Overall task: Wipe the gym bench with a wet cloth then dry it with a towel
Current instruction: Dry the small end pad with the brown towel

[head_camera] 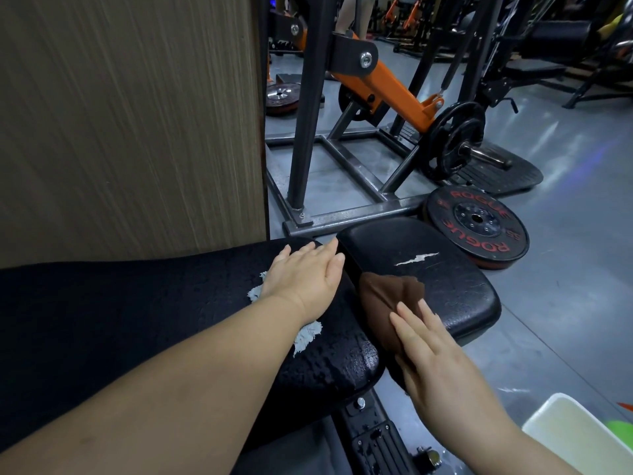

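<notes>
Left grip (305, 279) wide, flat on bench (137, 303), right grip (435, 358) wide, pressing brown cloth (387, 296), ROGUE plate (476, 221) beyond

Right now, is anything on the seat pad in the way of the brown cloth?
Nothing visible. The right hand presses the brown cloth at the edge of the seat pad; ahead lies only a tear.

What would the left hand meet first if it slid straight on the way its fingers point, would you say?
Probably the seat pad: its edge lies just across the gap from the fingertips of the left hand.
</notes>
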`<control>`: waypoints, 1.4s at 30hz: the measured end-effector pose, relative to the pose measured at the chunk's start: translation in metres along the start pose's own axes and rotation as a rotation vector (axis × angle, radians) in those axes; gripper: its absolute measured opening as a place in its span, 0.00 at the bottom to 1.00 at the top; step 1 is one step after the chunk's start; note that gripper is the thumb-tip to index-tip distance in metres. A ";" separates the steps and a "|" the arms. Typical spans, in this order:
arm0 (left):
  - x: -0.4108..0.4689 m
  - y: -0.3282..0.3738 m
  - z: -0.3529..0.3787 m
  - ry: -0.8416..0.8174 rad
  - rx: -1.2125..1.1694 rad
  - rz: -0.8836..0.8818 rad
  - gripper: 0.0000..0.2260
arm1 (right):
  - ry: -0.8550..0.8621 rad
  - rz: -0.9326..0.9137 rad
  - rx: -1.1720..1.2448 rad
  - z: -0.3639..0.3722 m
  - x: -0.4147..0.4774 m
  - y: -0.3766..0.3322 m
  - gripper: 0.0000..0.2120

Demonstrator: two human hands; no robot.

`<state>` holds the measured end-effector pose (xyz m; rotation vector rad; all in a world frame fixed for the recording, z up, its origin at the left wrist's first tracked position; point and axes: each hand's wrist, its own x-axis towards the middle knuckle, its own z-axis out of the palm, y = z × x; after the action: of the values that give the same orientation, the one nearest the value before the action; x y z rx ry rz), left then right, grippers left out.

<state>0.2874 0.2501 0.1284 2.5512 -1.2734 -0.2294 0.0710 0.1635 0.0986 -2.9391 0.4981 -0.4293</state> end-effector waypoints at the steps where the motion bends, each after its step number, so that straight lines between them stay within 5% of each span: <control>1: 0.000 -0.001 0.000 -0.002 0.004 0.001 0.23 | 0.009 0.002 -0.010 0.002 0.004 0.000 0.30; 5: 0.001 -0.001 0.001 0.002 0.003 0.004 0.23 | 0.012 0.042 -0.023 0.002 0.045 -0.009 0.23; 13: 0.000 -0.002 0.001 0.017 -0.008 -0.018 0.24 | -0.114 0.122 0.011 0.002 0.118 -0.023 0.25; 28: 0.001 -0.002 0.002 -0.003 0.009 0.009 0.23 | 0.055 0.018 0.018 0.005 -0.007 -0.002 0.32; 42: 0.001 -0.001 0.002 -0.018 0.043 -0.003 0.24 | 0.120 0.026 0.030 0.010 0.023 -0.005 0.26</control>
<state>0.2885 0.2493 0.1260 2.5927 -1.2948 -0.2283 0.0962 0.1616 0.0955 -2.8871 0.5389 -0.6078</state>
